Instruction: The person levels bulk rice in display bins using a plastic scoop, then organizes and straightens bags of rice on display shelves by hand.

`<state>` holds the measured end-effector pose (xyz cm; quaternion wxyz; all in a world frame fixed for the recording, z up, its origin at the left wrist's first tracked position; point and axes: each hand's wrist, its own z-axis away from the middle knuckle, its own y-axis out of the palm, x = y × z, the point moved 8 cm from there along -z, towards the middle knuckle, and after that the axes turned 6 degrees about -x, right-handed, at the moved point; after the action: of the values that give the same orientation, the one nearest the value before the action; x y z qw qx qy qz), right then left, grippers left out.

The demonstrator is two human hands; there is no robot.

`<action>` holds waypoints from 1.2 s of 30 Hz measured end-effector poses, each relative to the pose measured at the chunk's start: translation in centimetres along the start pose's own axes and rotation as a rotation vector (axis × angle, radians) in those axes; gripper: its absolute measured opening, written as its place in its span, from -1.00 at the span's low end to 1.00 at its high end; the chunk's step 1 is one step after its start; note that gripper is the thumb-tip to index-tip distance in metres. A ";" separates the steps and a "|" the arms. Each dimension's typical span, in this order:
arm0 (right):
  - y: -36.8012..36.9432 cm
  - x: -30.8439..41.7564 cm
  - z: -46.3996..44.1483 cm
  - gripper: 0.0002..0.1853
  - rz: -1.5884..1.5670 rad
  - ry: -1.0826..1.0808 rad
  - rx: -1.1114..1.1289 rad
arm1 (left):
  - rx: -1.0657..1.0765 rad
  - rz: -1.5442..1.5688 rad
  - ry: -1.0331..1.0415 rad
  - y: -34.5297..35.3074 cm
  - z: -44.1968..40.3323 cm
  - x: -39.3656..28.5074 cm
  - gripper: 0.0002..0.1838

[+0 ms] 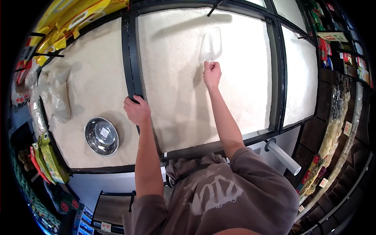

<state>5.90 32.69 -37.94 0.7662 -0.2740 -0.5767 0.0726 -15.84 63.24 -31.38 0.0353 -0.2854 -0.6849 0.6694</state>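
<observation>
Clear scoop (212, 42), handle mostly hidden, pinched in right hand (212, 75); left hand (138, 111) gripping black divider (131, 58).

Your right hand (212, 74) holds a clear scoop (212, 42) by its handle, blade pointing away from you; it is above or on the pale grain (239, 94) right of the black divider (131, 55); your left hand (138, 111) rests on that divider; left of it, a shiny round metal bowl (97, 147) sits open side up on more pale grain.
</observation>
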 end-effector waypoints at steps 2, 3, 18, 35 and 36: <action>-3.8 0.9 -2.6 -0.74 -0.137 0.057 0.037 | -0.006 0.000 0.006 0.0 -0.1 -0.1 -0.66; -5.2 0.7 -4.4 -0.73 -0.146 0.050 0.030 | -0.002 0.006 0.009 -0.1 0.0 -0.1 -0.65; -4.2 0.5 -8.9 -0.68 -0.221 0.258 0.639 | 0.031 0.024 -0.108 -0.6 -0.1 0.1 -0.57; -0.2 1.7 -6.7 -0.67 0.073 0.140 0.907 | 0.015 0.015 -0.100 -0.5 -0.3 0.3 -0.58; -0.2 1.4 -4.7 -0.68 0.095 0.169 1.028 | 0.020 0.019 -0.096 -0.5 -0.2 0.4 -0.59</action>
<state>10.70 31.50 -37.49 0.8416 0.1069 -0.3894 0.3586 -16.22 63.64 -30.99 -0.0012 -0.2590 -0.6765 0.6894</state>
